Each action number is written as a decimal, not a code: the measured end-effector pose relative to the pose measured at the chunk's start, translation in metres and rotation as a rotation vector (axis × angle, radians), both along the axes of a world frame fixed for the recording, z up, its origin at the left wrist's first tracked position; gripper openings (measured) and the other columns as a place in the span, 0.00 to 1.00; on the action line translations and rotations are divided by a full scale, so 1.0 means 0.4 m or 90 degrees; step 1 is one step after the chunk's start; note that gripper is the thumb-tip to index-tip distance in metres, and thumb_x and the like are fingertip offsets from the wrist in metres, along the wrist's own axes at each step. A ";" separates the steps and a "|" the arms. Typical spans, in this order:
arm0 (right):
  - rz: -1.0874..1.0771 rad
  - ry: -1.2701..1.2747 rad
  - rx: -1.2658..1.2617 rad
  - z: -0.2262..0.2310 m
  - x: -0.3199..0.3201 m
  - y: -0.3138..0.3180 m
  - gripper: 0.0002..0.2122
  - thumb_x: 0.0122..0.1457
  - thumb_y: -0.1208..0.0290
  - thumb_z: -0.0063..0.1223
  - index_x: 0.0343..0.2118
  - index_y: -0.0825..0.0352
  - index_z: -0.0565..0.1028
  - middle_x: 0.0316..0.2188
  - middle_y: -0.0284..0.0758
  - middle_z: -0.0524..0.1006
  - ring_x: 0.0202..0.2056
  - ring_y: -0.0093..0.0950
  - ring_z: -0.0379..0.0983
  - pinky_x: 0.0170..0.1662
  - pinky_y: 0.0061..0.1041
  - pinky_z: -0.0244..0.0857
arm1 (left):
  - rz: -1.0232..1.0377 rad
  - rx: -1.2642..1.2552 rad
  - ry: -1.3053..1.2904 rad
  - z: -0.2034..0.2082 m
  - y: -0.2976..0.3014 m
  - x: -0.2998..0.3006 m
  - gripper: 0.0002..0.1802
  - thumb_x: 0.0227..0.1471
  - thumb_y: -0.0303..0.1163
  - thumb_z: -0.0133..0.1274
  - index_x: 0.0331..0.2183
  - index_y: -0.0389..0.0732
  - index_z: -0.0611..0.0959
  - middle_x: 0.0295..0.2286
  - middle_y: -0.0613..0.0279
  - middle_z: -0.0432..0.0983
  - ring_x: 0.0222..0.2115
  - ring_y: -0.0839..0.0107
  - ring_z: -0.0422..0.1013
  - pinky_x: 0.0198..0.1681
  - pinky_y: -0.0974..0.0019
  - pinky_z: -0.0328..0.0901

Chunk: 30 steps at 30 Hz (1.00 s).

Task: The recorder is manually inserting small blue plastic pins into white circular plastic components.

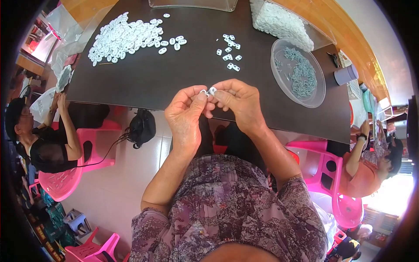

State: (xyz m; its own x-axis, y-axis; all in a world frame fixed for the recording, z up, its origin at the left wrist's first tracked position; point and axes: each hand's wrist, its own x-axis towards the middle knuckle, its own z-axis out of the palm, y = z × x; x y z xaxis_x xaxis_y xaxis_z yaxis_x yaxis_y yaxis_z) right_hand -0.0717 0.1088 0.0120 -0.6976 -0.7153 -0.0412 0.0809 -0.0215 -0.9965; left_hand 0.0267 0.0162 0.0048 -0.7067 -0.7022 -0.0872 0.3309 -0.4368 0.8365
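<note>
The person's left hand (185, 109) and right hand (238, 102) meet just over the near edge of the dark worktop (152, 78). Each hand is pinched nearly shut around a tiny white piece (208, 92). The two bits touch each other between the fingertips. They are too small to tell how they fit together.

Farther back on the worktop, to the left, lies a big heap of white oval pieces (124, 37). In the middle sits a small group of white pieces (229, 52), well apart from the heap. To the right stands a round clear bowl (279, 81) with pale green-grey bits in it. Behind the bowl is a clear bag of white pieces (283, 22). A clear box (194, 4) sits at the far edge.

A black bag (142, 129) hangs under the worktop, near a pink chair (65, 179). Two other people sit at the sides, one left and one right.

What could go wrong? The pieces are very small and held only by the fingertips. I think one could slip if the hands push a bit crooked. The hands are right above the worktop's edge, so a dropped piece might miss the worktop and fall to the floor (118, 187). It could be hard to find on the pale tiles.
</note>
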 end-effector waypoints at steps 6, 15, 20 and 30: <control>-0.028 -0.068 -0.051 -0.008 -0.023 0.005 0.05 0.51 0.78 0.55 0.31 0.71 0.75 0.24 0.32 0.75 0.24 0.16 0.67 0.26 0.13 0.58 | -0.001 -0.016 -0.032 -0.010 0.002 0.011 0.07 0.50 0.22 0.51 0.34 0.31 0.77 0.25 0.60 0.74 0.23 0.78 0.70 0.23 0.78 0.63; -0.040 -0.120 -0.038 -0.001 -0.017 -0.003 0.06 0.51 0.77 0.55 0.32 0.71 0.76 0.23 0.32 0.75 0.24 0.16 0.67 0.26 0.13 0.58 | 0.001 -0.044 -0.051 -0.008 0.000 0.013 0.06 0.49 0.23 0.53 0.33 0.32 0.78 0.24 0.62 0.74 0.21 0.79 0.69 0.21 0.79 0.62; -0.044 -0.109 -0.027 -0.002 -0.012 -0.007 0.06 0.50 0.76 0.55 0.31 0.72 0.76 0.23 0.32 0.76 0.24 0.16 0.68 0.26 0.13 0.58 | -0.007 -0.051 -0.046 -0.011 0.001 0.014 0.06 0.49 0.23 0.53 0.31 0.31 0.77 0.23 0.61 0.74 0.19 0.79 0.69 0.19 0.80 0.61; -0.056 -0.037 -0.031 0.000 0.003 -0.018 0.06 0.49 0.77 0.57 0.31 0.71 0.77 0.22 0.30 0.76 0.23 0.15 0.68 0.25 0.12 0.57 | 0.011 -0.060 -0.076 -0.011 0.000 0.010 0.04 0.48 0.23 0.53 0.30 0.32 0.77 0.22 0.63 0.73 0.18 0.80 0.68 0.18 0.81 0.61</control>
State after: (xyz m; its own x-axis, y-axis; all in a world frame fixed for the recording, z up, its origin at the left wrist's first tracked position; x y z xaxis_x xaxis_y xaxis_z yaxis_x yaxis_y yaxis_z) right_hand -0.0704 0.1017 0.0120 -0.7549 -0.6540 -0.0499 0.1337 -0.0789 -0.9879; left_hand 0.0307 0.0162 0.0003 -0.6825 -0.7235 -0.1035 0.2334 -0.3500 0.9072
